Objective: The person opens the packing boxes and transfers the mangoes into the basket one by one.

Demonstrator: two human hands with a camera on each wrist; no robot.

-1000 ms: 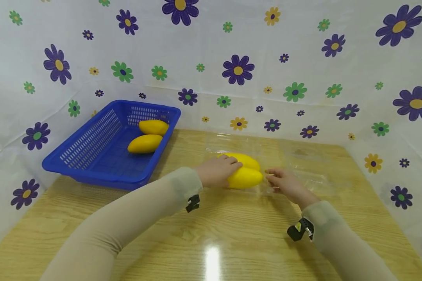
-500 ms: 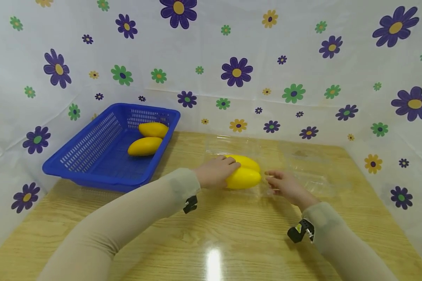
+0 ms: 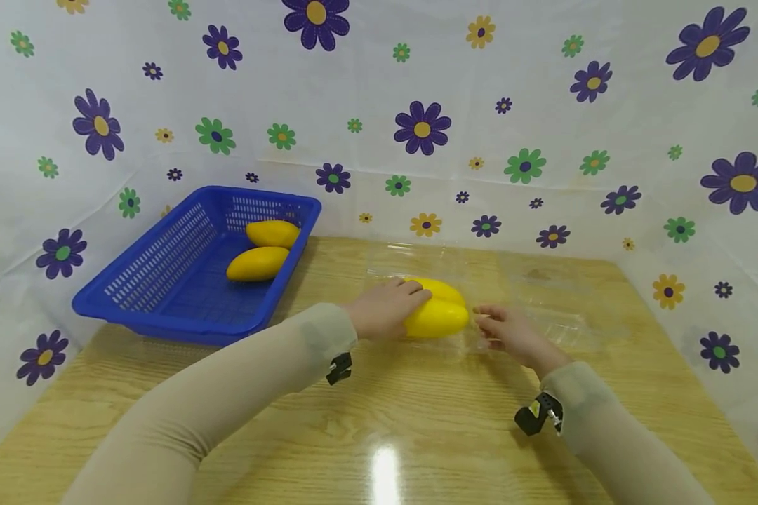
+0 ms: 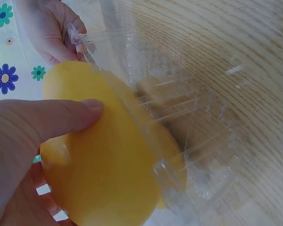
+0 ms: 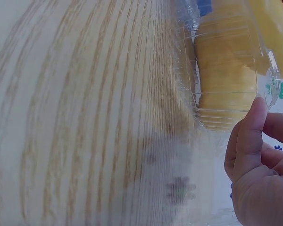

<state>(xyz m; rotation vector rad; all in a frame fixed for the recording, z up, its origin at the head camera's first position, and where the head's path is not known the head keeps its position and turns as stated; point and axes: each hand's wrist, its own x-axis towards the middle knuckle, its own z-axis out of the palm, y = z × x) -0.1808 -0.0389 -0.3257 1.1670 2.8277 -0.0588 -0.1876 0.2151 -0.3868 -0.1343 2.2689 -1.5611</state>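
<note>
My left hand (image 3: 388, 308) grips a yellow mango (image 3: 439, 320), its thumb (image 4: 80, 115) lying across the skin in the left wrist view. A second yellow mango (image 3: 445, 289) lies just behind it. Both are at a clear plastic clamshell box (image 4: 179, 99) on the table; the held one sits at the box's rim, partly above the wall. At the box's right end, my right hand (image 3: 512, 333) pinches the rim between thumb and finger, as the right wrist view shows. The left hand's other fingers are partly hidden by the fruit.
A blue plastic basket (image 3: 183, 319) with two more yellow mangoes (image 3: 259, 264) stands at the left. Another clear clamshell box (image 3: 562, 326) lies to the right of the hands. Flower-printed cloth (image 3: 354, 84) hangs behind the wooden table (image 3: 455, 449) and at its sides.
The head view has shifted slightly. The held mango has come a little to the left with my left hand; the right hand keeps its place on the box's rim.
</note>
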